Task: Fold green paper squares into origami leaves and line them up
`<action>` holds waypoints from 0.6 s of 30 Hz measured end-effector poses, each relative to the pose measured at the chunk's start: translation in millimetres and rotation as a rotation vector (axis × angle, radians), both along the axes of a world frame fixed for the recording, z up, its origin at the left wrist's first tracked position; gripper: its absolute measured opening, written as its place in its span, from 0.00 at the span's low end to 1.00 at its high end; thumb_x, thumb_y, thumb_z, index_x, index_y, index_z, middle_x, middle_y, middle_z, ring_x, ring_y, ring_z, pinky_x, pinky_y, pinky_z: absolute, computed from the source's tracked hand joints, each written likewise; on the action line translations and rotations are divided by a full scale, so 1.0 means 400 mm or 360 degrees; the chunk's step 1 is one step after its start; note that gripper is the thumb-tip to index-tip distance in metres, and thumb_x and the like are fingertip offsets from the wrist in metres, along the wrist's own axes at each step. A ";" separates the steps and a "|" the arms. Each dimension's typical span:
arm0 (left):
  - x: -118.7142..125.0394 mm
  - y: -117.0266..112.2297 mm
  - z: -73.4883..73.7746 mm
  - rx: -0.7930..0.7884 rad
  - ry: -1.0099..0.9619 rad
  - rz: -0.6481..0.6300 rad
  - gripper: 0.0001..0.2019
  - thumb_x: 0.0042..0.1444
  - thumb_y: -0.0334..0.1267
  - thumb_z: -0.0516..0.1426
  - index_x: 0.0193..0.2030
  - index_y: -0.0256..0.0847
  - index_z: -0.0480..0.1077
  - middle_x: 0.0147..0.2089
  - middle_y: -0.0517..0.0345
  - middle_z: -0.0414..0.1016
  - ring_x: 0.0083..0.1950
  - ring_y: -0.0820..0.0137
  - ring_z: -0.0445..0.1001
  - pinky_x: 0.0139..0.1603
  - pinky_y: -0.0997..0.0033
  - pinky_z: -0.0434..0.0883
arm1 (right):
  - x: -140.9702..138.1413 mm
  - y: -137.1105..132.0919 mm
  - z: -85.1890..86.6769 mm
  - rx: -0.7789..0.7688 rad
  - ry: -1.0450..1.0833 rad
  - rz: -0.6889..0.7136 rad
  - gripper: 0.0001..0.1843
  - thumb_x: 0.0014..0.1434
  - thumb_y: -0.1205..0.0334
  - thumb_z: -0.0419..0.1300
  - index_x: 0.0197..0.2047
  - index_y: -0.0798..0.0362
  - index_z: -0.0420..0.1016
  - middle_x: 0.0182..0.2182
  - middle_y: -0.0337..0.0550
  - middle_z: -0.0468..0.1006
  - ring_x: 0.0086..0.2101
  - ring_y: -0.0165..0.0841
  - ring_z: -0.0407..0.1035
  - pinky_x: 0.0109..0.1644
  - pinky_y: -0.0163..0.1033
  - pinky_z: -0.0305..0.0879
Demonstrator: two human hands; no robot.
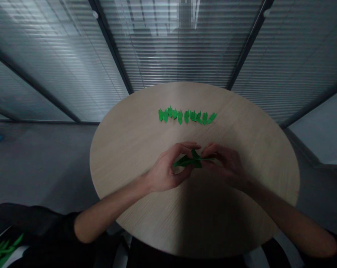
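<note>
**Left hand (164, 169) and right hand (224, 163) are together, pinching one green paper cutout (188, 161)!**
In the head view, that's one piece held above the near half of the round wooden table (249, 149). Toward the far edge runs a row of about ten green paper leaves (187, 116), and more green pieces (1, 251) sit off the table, bottom-left, too overlapped to count.
</note>
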State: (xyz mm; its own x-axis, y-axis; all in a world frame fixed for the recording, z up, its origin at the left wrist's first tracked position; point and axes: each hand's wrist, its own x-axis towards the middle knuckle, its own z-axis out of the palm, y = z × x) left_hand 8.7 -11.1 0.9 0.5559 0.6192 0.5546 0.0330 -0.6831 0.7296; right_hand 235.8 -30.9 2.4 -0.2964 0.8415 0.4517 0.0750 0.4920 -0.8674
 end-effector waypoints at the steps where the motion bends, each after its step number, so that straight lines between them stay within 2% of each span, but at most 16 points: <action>1: 0.001 -0.001 0.001 -0.0071 -0.0012 -0.0043 0.12 0.60 0.27 0.61 0.49 0.41 0.68 0.60 0.42 0.76 0.62 0.57 0.77 0.60 0.53 0.76 | 0.000 0.000 0.000 0.0009 0.0014 0.0034 0.06 0.63 0.69 0.66 0.40 0.47 0.78 0.35 0.37 0.78 0.36 0.29 0.76 0.41 0.33 0.77; 6: 0.007 -0.004 0.009 -0.0445 -0.0109 -0.0158 0.10 0.62 0.32 0.63 0.48 0.40 0.70 0.53 0.45 0.74 0.53 0.61 0.77 0.52 0.59 0.76 | 0.002 0.003 0.001 0.0077 -0.0007 0.0107 0.10 0.62 0.72 0.66 0.41 0.47 0.79 0.37 0.38 0.79 0.38 0.30 0.77 0.42 0.34 0.76; 11: 0.007 -0.004 0.018 -0.0831 -0.0212 -0.0251 0.09 0.63 0.34 0.65 0.45 0.40 0.68 0.45 0.53 0.73 0.45 0.67 0.75 0.45 0.66 0.74 | -0.003 0.005 0.009 0.0190 -0.0066 0.0023 0.10 0.60 0.73 0.67 0.41 0.48 0.79 0.38 0.39 0.76 0.37 0.28 0.75 0.41 0.32 0.75; 13: 0.008 -0.004 0.018 -0.0868 -0.0239 -0.0273 0.11 0.62 0.35 0.66 0.45 0.40 0.68 0.44 0.54 0.72 0.44 0.68 0.75 0.44 0.67 0.74 | -0.006 0.005 0.011 0.0250 -0.0120 -0.0039 0.09 0.60 0.73 0.67 0.40 0.48 0.80 0.38 0.39 0.74 0.35 0.28 0.74 0.38 0.32 0.75; 18: 0.010 -0.002 0.016 -0.0806 -0.0295 -0.0345 0.09 0.64 0.34 0.64 0.44 0.41 0.66 0.50 0.50 0.74 0.50 0.65 0.77 0.49 0.64 0.76 | -0.007 0.006 0.007 0.0371 -0.0206 -0.0113 0.09 0.60 0.72 0.67 0.40 0.48 0.79 0.37 0.39 0.74 0.34 0.29 0.73 0.35 0.33 0.75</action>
